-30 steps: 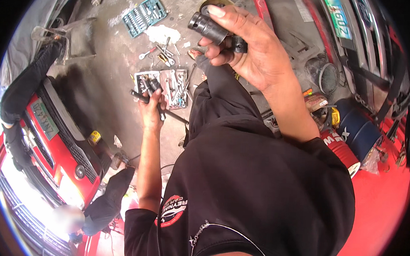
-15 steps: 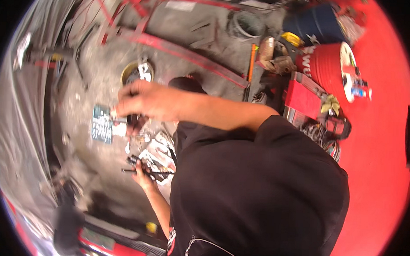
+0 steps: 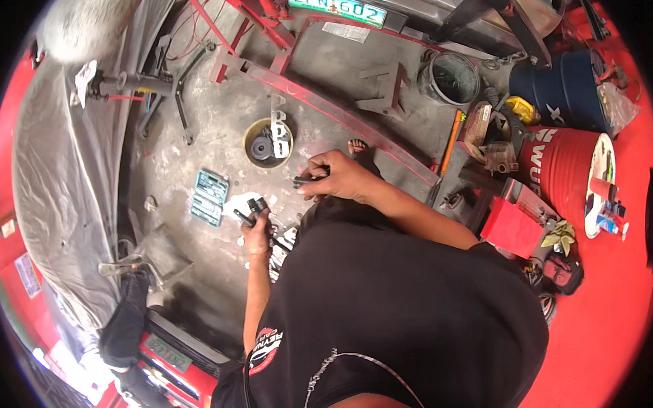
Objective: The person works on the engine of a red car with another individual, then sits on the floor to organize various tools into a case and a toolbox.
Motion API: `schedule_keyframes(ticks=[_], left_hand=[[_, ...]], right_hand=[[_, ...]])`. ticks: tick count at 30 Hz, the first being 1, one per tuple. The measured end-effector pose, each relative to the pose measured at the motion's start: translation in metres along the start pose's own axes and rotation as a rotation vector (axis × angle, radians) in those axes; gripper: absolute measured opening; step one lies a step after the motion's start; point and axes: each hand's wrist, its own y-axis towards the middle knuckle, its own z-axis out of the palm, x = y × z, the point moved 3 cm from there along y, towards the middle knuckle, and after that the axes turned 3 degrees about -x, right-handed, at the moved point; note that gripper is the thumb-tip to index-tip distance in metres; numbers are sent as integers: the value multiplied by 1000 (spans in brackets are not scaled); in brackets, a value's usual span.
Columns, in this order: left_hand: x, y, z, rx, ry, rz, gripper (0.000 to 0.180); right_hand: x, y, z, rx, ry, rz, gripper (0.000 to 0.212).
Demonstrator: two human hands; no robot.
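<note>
My left hand (image 3: 255, 237) is closed around a black tool (image 3: 255, 206) with a round, socket-like end; a thinner black piece sticks out beside it. Its exact kind is unclear. To the right and a little farther away, my right hand (image 3: 340, 177) pinches a small dark cylindrical piece (image 3: 306, 181), partly hidden by the fingers. The two hands are apart. Beyond my left hand, an open teal tool case (image 3: 210, 197) with small pieces in rows lies on the floor. A round tub (image 3: 250, 155) holding dark round parts stands farther off.
A red metal beam (image 3: 337, 111) crosses the floor ahead. A grey bucket (image 3: 449, 77), a blue drum (image 3: 550, 84) and a red drum (image 3: 569, 166) stand at the right, near a red toolbox (image 3: 512, 228). A grey cover (image 3: 61, 180) hangs along the left. White paper lies beneath my left hand.
The view has shifted, so the floor things appear farther right. My right hand has drawn back from over the tool case and tub area. My left hand still holds the black tool, now pointing its round end away.
</note>
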Motion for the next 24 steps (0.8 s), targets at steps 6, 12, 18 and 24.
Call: schedule_keyframes(ticks=[6, 12, 18, 24], left_hand=[[2, 28, 59, 139, -29, -12, 20], [-43, 56, 112, 412, 212, -1, 22], [-47, 126, 125, 617, 354, 39, 22], [-57, 154, 170, 757, 525, 217, 23]], right_hand=[[5, 26, -37, -49, -133, -86, 22], [-12, 2, -78, -397, 166, -456, 35], [-95, -96, -83, -969, 100, -296, 35], [-173, -244, -153, -1601, -539, -82, 24]])
